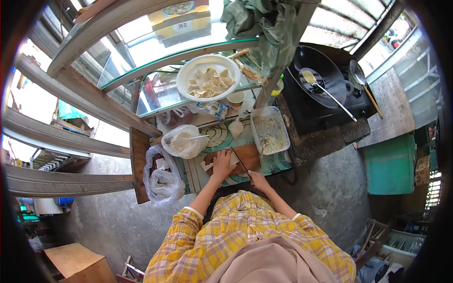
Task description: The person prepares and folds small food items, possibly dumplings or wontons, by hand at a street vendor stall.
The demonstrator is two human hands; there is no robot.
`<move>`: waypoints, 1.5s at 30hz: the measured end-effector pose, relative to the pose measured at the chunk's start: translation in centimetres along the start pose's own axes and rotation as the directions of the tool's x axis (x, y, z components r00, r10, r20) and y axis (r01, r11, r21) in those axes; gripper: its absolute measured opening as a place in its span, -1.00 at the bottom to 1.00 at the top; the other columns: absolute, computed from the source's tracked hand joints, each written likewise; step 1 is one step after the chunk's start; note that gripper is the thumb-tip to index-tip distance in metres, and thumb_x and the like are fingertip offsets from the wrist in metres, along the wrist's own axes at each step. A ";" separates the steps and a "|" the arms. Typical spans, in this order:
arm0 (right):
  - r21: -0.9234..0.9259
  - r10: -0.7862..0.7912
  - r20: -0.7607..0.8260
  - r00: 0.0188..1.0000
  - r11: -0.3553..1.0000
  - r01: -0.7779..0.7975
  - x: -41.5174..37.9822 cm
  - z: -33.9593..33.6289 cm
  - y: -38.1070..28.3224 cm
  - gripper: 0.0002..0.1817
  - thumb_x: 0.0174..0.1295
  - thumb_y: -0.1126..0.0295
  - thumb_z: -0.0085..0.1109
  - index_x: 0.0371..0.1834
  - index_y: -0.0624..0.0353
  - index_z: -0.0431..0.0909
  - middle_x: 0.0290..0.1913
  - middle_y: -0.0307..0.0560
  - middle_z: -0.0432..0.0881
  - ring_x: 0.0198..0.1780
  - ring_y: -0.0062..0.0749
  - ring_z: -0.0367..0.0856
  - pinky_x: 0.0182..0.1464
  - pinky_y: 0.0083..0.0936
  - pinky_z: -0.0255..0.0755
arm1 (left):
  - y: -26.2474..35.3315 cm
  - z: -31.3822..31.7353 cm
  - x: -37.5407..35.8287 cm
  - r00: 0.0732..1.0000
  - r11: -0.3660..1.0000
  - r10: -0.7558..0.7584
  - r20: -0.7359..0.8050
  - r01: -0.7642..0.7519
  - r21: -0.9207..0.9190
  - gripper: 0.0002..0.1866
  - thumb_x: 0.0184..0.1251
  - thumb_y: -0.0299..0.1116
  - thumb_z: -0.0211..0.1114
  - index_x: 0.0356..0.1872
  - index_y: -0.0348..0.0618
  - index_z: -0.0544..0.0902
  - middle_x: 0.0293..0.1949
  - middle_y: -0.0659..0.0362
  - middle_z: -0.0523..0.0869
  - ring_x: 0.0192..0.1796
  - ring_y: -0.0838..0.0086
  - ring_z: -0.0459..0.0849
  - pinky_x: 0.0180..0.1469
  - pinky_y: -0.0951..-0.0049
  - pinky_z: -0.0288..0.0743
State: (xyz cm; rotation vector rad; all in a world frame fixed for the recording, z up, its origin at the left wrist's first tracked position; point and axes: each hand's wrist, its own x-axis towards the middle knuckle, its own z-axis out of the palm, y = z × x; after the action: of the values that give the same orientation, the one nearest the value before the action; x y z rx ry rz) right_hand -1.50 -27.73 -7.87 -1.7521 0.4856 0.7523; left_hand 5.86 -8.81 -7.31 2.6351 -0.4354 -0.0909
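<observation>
Head view: over grey floor (325,188), left fingers (222,158) spread on a board (250,153), right fingers (255,177) grip a knife (239,160).

Cutting board (249,155) — wood, seemingly matt

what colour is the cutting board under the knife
The cutting board is brown, as the head view shows.
</observation>
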 end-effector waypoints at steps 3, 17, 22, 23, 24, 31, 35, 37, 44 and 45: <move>-0.448 -0.404 -0.201 0.892 0.848 0.283 0.8 0.2 -1.5 -0.57 0.32 0.03 -0.15 -0.37 0.22 0.47 -0.48 0.04 0.58 -0.38 -0.08 0.57 -0.36 -0.27 0.41 | -0.5 0.0 -0.1 1.000 0.999 -0.002 -0.007 0.002 0.038 -0.32 -0.25 -0.16 0.47 0.02 -0.10 0.45 -0.09 0.14 0.45 0.03 0.24 0.41 -0.12 0.16 0.38; -0.626 -0.544 -0.181 0.819 0.706 0.330 5.0 1.3 -9.0 -0.69 0.02 0.30 0.12 -0.17 0.20 0.55 -0.18 0.07 0.60 -0.11 -0.02 0.56 -0.08 -0.21 0.45 | -0.5 -1.2 -2.5 0.995 0.996 -0.072 -0.074 0.075 0.040 -0.35 -0.16 -0.18 0.45 0.06 -0.12 0.47 -0.07 0.14 0.46 0.03 0.26 0.43 -0.06 0.19 0.31; -0.640 -0.445 -0.110 0.888 0.716 0.279 4.2 0.2 -8.7 -0.77 0.01 0.38 0.09 -0.28 0.22 0.59 -0.22 0.12 0.57 -0.14 0.00 0.55 -0.06 -0.19 0.45 | -0.5 -1.1 -3.2 0.982 0.993 -0.118 -0.147 0.119 -0.002 -0.40 -0.15 -0.21 0.45 0.02 -0.08 0.50 -0.11 0.18 0.47 0.00 0.30 0.43 -0.04 0.20 0.28; -0.659 -0.447 -0.073 0.892 0.693 0.293 4.2 0.2 -8.2 -0.77 0.00 0.39 0.09 -0.29 0.23 0.59 -0.23 0.13 0.57 -0.15 0.01 0.55 -0.07 -0.19 0.44 | -0.3 -1.1 -3.3 0.979 0.991 -0.135 -0.149 0.137 -0.001 -0.42 -0.15 -0.21 0.45 0.01 -0.06 0.51 -0.12 0.18 0.47 0.00 0.30 0.43 -0.03 0.20 0.27; -0.676 -0.447 -0.037 0.894 0.670 0.307 4.2 0.2 -8.1 -0.78 -0.01 0.40 0.10 -0.30 0.24 0.60 -0.24 0.14 0.56 -0.16 0.02 0.55 -0.08 -0.19 0.44 | -0.1 -1.1 -3.3 0.977 0.988 -0.151 -0.152 0.152 0.000 -0.43 -0.15 -0.22 0.46 -0.01 -0.04 0.52 -0.13 0.19 0.48 0.00 0.30 0.43 -0.02 0.20 0.27; -0.770 -0.647 0.200 0.736 0.361 0.526 7.6 2.1 -9.7 -0.76 -0.04 0.48 0.13 -0.24 0.18 0.60 -0.19 -0.02 0.55 -0.05 -0.09 0.51 -0.06 -0.13 0.36 | 0.7 -0.8 -3.8 0.953 0.976 -0.218 -0.212 0.216 -0.034 -0.54 -0.18 -0.23 0.46 -0.16 0.00 0.55 -0.16 0.23 0.49 -0.02 0.32 0.44 -0.04 0.20 0.26; -0.793 -0.814 0.267 0.515 0.118 0.597 10.2 2.6 -9.8 -0.73 -0.05 0.47 0.15 -0.21 0.17 0.58 -0.16 -0.06 0.53 -0.02 -0.15 0.48 -0.05 -0.16 0.34 | 0.5 0.4 -3.8 0.944 0.968 -0.252 -0.211 0.246 -0.058 -0.65 -0.13 -0.25 0.43 -0.27 -0.03 0.55 -0.29 0.23 0.52 -0.10 0.32 0.48 -0.06 0.19 0.27; -0.722 -0.852 0.239 0.465 0.165 0.672 9.4 2.4 -10.5 -0.72 -0.05 0.48 0.15 -0.20 0.17 0.57 -0.16 -0.06 0.52 -0.06 -0.15 0.49 -0.09 -0.21 0.36 | 0.5 0.6 -3.5 0.942 0.978 -0.208 -0.262 0.205 -0.039 -0.71 -0.08 -0.28 0.40 -0.31 -0.06 0.54 -0.41 0.20 0.52 -0.21 0.29 0.51 -0.11 0.18 0.31; -0.235 -0.678 0.288 0.676 0.635 0.736 -7.8 -5.6 -17.0 -0.60 0.01 0.48 0.11 0.00 0.05 0.51 -0.24 -0.04 0.50 -0.33 -0.08 0.55 -0.28 -0.29 0.46 | 3.6 -2.2 -2.7 0.859 0.637 -0.510 -0.045 0.343 -0.690 -0.85 0.18 -0.39 0.27 -0.33 -0.19 0.49 -0.46 0.13 0.64 -0.38 0.63 0.63 -0.41 0.62 0.41; -0.398 -0.642 0.260 0.721 0.610 0.686 -7.6 -7.2 -16.6 -0.61 0.02 0.47 0.12 0.00 0.04 0.52 -0.27 -0.04 0.50 -0.32 -0.10 0.55 -0.29 -0.30 0.46 | 3.7 -1.7 -2.6 0.847 0.480 -0.532 0.003 0.304 -0.823 -0.86 0.19 -0.39 0.27 -0.32 -0.19 0.49 -0.44 0.17 0.64 -0.37 0.64 0.62 -0.41 0.62 0.42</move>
State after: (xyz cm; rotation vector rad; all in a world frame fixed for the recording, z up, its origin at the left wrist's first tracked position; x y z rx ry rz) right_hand 5.75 -29.90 10.16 -2.1295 -0.4766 0.4041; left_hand 2.55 -10.30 -4.14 1.7232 0.3312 -0.0772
